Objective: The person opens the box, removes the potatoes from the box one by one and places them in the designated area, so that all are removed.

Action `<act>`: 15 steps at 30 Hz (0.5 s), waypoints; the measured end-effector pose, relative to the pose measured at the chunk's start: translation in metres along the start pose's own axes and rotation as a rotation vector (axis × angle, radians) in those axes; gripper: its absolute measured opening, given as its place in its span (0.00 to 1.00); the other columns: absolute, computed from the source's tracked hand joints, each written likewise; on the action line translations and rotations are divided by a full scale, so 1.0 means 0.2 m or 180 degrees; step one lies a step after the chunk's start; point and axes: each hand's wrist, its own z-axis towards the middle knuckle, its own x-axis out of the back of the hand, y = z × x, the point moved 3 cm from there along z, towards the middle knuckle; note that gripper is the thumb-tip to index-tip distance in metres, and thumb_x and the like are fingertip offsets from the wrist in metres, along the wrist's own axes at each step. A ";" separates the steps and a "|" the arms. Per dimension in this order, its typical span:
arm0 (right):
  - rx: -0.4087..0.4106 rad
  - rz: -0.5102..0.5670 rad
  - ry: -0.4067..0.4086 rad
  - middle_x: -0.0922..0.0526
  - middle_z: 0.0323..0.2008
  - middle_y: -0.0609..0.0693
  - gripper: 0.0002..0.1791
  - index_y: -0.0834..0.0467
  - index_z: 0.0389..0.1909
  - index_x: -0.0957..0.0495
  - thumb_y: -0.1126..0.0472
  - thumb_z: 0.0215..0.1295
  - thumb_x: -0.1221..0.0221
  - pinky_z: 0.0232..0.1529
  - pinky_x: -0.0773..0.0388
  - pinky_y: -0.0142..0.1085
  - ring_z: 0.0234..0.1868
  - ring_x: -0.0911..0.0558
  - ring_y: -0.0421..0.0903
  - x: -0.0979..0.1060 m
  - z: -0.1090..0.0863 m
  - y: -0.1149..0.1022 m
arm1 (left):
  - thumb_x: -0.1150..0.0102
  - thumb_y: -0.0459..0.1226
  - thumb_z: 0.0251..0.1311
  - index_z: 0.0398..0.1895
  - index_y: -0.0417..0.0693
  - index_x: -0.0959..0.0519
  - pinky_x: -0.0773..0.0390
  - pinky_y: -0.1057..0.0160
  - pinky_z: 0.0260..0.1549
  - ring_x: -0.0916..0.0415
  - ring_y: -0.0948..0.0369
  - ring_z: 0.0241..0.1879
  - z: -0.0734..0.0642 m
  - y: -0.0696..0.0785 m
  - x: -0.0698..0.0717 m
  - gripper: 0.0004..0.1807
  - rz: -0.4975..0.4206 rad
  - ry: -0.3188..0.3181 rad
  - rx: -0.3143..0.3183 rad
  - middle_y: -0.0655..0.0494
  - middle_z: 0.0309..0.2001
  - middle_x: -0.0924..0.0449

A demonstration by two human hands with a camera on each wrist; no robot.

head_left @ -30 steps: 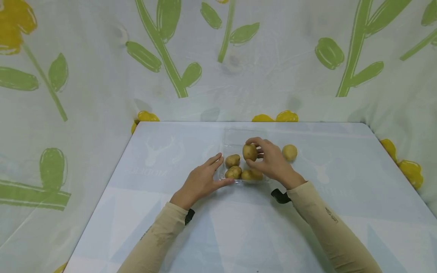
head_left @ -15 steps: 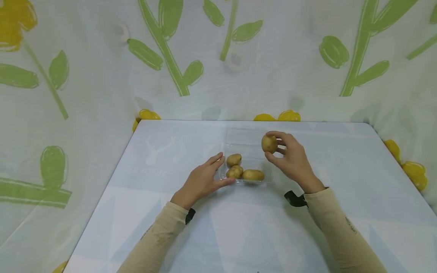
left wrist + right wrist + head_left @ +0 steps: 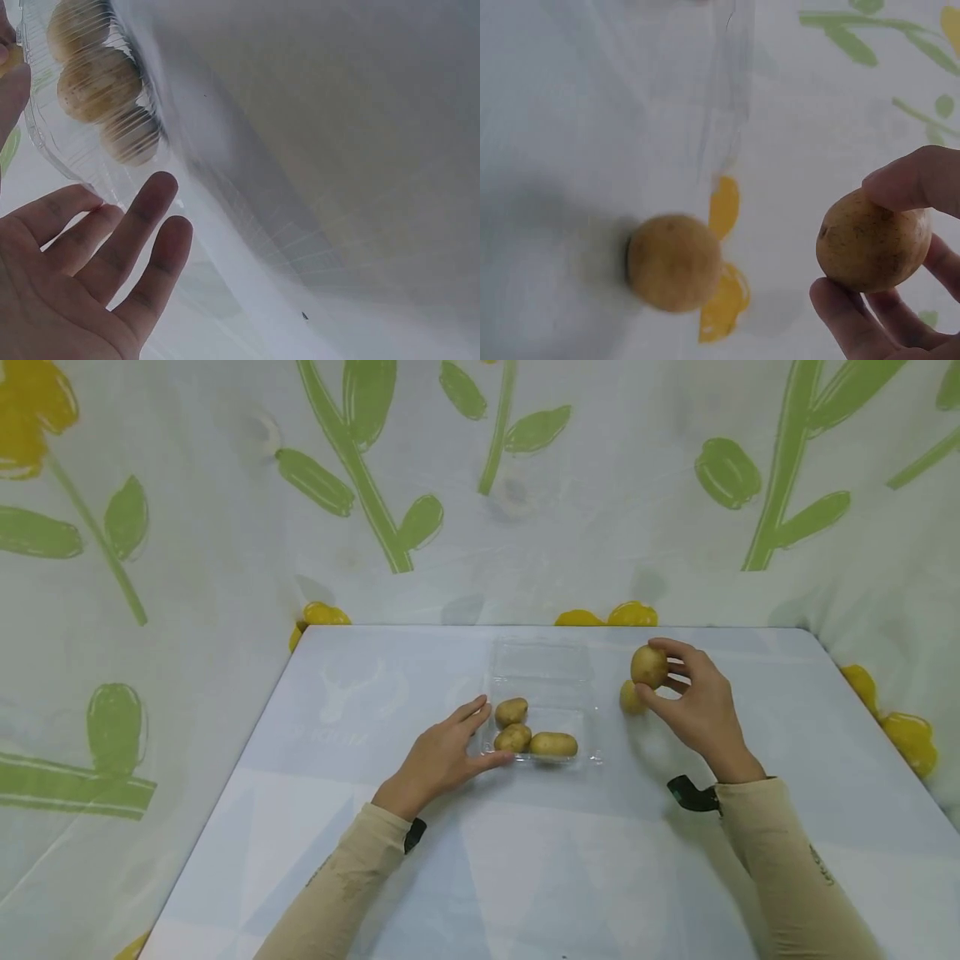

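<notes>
A clear plastic clamshell box (image 3: 592, 727) lies with its lid (image 3: 542, 658) folded back. Inside are several potatoes: one at the left (image 3: 512, 712), one at the front left (image 3: 513, 738) and a longer one (image 3: 553, 744) along the front. My left hand (image 3: 441, 764) rests at the box's front left corner, fingers extended; in the left wrist view its fingertips (image 3: 101, 201) touch the box wall. Right of the box, my right hand (image 3: 697, 710) holds a potato (image 3: 874, 240) raised between thumb and fingers. Another potato (image 3: 675, 262) sits on the table, partly hidden behind it in the head view.
The pale table (image 3: 480, 877) has faint deer-head and triangle prints. A white curtain (image 3: 600, 527) with green leaves and yellow flowers hangs behind its back edge and at both sides. A black strap piece (image 3: 692, 794) sticks out at my right wrist.
My right hand has carried the potato from over the box to the right, close to the potato on the table. The left hand has stayed at the box corner.
</notes>
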 end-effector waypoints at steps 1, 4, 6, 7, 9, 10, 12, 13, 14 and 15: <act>-0.0036 -0.0031 0.0001 0.25 0.59 0.55 0.34 0.58 0.66 0.27 0.68 0.57 0.28 0.49 0.26 0.17 0.57 0.21 0.56 0.02 -0.01 0.01 | 0.39 0.66 0.60 0.76 0.45 0.35 0.25 0.49 0.61 0.32 0.52 0.70 0.00 0.00 0.00 0.49 -0.0010 -0.0013 0.0010 0.57 0.77 0.41; -0.0139 -0.0142 -0.0010 0.26 0.60 0.57 0.34 0.59 0.67 0.27 0.66 0.58 0.28 0.47 0.28 0.14 0.57 0.21 0.59 0.06 -0.02 0.06 | 0.38 0.66 0.60 0.76 0.45 0.35 0.26 0.49 0.62 0.34 0.53 0.71 0.00 0.00 -0.01 0.50 -0.0012 -0.0029 0.0022 0.57 0.78 0.41; -0.0181 -0.0220 -0.0010 0.25 0.60 0.58 0.34 0.59 0.67 0.28 0.66 0.58 0.29 0.46 0.29 0.13 0.57 0.20 0.60 0.09 -0.03 0.09 | 0.39 0.66 0.60 0.76 0.44 0.35 0.26 0.49 0.62 0.34 0.53 0.71 0.00 0.00 -0.01 0.50 0.0011 -0.0023 0.0013 0.56 0.78 0.41; -0.0204 -0.0259 -0.0020 0.25 0.61 0.59 0.34 0.59 0.67 0.28 0.65 0.59 0.29 0.45 0.29 0.13 0.57 0.20 0.61 0.10 -0.04 0.11 | 0.39 0.66 0.60 0.76 0.44 0.35 0.26 0.50 0.62 0.34 0.53 0.71 0.00 0.00 -0.01 0.50 0.0023 -0.0016 0.0011 0.56 0.78 0.41; -0.0251 -0.0335 -0.0044 0.25 0.62 0.60 0.34 0.59 0.68 0.28 0.64 0.60 0.29 0.44 0.28 0.14 0.56 0.20 0.61 0.12 -0.04 0.14 | 0.39 0.66 0.59 0.76 0.44 0.35 0.26 0.50 0.62 0.34 0.53 0.71 0.00 0.00 0.00 0.50 0.0031 -0.0001 0.0003 0.56 0.78 0.41; -0.0289 -0.0365 -0.0067 0.25 0.62 0.60 0.34 0.59 0.68 0.28 0.63 0.60 0.29 0.44 0.27 0.15 0.55 0.19 0.62 0.12 -0.04 0.16 | 0.39 0.66 0.59 0.76 0.44 0.35 0.26 0.50 0.62 0.34 0.53 0.71 0.00 0.00 0.00 0.50 0.0026 0.0005 0.0005 0.56 0.78 0.41; -0.0361 -0.0407 -0.0143 0.25 0.62 0.62 0.35 0.59 0.69 0.29 0.60 0.62 0.30 0.43 0.24 0.20 0.54 0.18 0.63 0.13 -0.04 0.19 | 0.38 0.66 0.59 0.76 0.44 0.35 0.27 0.50 0.62 0.34 0.53 0.71 0.00 0.00 0.00 0.50 0.0008 0.0003 0.0020 0.57 0.78 0.41; -0.0401 -0.0433 -0.0188 0.25 0.62 0.63 0.35 0.59 0.70 0.29 0.59 0.62 0.30 0.42 0.24 0.22 0.53 0.18 0.64 0.13 -0.04 0.20 | 0.38 0.66 0.59 0.76 0.45 0.35 0.27 0.50 0.62 0.34 0.53 0.71 0.00 0.00 0.00 0.50 0.0005 -0.0004 0.0025 0.57 0.78 0.41; -0.0437 -0.0452 -0.0229 0.25 0.62 0.64 0.35 0.59 0.70 0.30 0.58 0.63 0.30 0.41 0.23 0.24 0.53 0.18 0.64 0.14 -0.04 0.22 | 0.38 0.66 0.59 0.76 0.45 0.35 0.27 0.49 0.62 0.34 0.53 0.71 0.00 0.00 0.00 0.50 -0.0003 -0.0005 0.0024 0.57 0.78 0.41; -0.0468 -0.0464 -0.0272 0.25 0.62 0.65 0.35 0.59 0.70 0.30 0.57 0.63 0.30 0.41 0.23 0.28 0.52 0.18 0.65 0.14 -0.04 0.24 | 0.38 0.66 0.59 0.76 0.45 0.35 0.26 0.49 0.62 0.34 0.53 0.71 0.00 0.00 0.00 0.50 -0.0007 -0.0008 0.0026 0.57 0.78 0.41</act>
